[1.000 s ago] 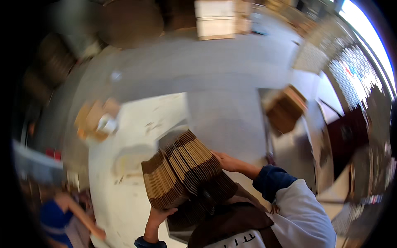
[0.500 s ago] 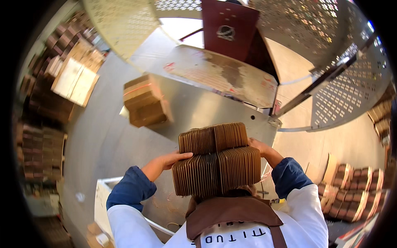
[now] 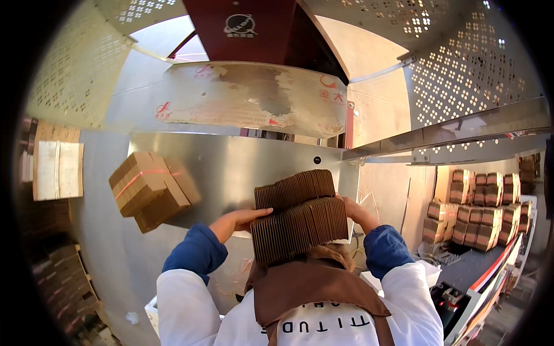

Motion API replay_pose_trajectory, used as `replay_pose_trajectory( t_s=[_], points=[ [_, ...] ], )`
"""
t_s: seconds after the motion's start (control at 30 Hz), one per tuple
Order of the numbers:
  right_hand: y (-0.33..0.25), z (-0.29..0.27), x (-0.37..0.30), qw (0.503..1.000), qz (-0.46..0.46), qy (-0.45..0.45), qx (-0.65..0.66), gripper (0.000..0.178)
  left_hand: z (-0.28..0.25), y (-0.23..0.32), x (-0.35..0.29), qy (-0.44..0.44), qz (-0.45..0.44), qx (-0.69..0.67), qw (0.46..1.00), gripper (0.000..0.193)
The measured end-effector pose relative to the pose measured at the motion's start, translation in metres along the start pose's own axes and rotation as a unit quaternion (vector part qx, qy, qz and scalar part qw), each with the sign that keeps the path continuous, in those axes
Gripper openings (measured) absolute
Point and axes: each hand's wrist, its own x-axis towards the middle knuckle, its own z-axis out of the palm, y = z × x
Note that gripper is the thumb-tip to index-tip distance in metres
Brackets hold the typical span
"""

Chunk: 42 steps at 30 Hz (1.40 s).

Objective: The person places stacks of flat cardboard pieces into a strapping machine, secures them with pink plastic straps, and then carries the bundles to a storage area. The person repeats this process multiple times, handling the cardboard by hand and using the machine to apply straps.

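Between my two hands is a thick stack of brown folded cardboard pieces [image 3: 300,222], held close in front of my chest with the ridged edges facing up. My left hand [image 3: 245,219] presses against its left side, thumb over the edge. On the right side my right hand [image 3: 355,210] grips it, its fingers partly hidden by the stack. Beyond the stack lies a shiny metal table [image 3: 231,167]. At the table's left end rests a bundle of cardboard pieces [image 3: 141,184] tied with a pink band, slightly blurred at its right edge.
A dark red machine [image 3: 248,29] with a worn metal plate [image 3: 248,98] stands behind the table. Perforated guards [image 3: 467,75] flank it, with a metal bar [image 3: 461,132] at right. Banded cardboard bundles [image 3: 479,222] sit on a dark conveyor-like surface. Pallets of cardboard [image 3: 63,277] stand left.
My view has turned to the right, so the machine and table now sit straighter ahead. The stack stays between my hands and tilts somewhat, its right side higher.
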Motion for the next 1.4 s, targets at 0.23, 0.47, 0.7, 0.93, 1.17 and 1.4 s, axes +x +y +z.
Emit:
replay_pose_trajectory(
  t_s=[0.23, 0.47, 0.7, 0.93, 1.17, 1.4],
  points=[
    [0.014, 0.005, 0.0, 0.997, -0.016, 0.009, 0.071, 0.066, 0.008, 0.012, -0.01, -0.015, 0.006, -0.108, 0.994, 0.059],
    [0.006, 0.004, 0.0, 0.979, -0.16, 0.111, -0.055, 0.062, 0.026, 0.02, -0.009, 0.072, 0.148, -0.091, 0.982, 0.07],
    [-0.064, -0.052, -0.024, 0.919, -0.342, 0.191, -0.036, 0.05, 0.02, 0.073, -0.013, 0.225, 0.339, 0.202, 0.891, 0.093],
    [0.037, -0.046, 0.024, 0.971, -0.171, 0.155, 0.057, 0.045, 0.048, 0.111, 0.083, 0.337, 0.437, 0.262, 0.792, 0.109],
    [0.015, 0.019, 0.006, 0.932, -0.204, 0.241, 0.176, 0.084, 0.042, 0.078, 0.116, 0.452, 0.389, 0.281, 0.752, 0.097],
    [-0.006, 0.024, 0.006, 0.941, -0.133, 0.251, 0.183, 0.077, 0.049, 0.076, 0.115, 0.463, 0.413, 0.246, 0.745, 0.094]
  ],
)
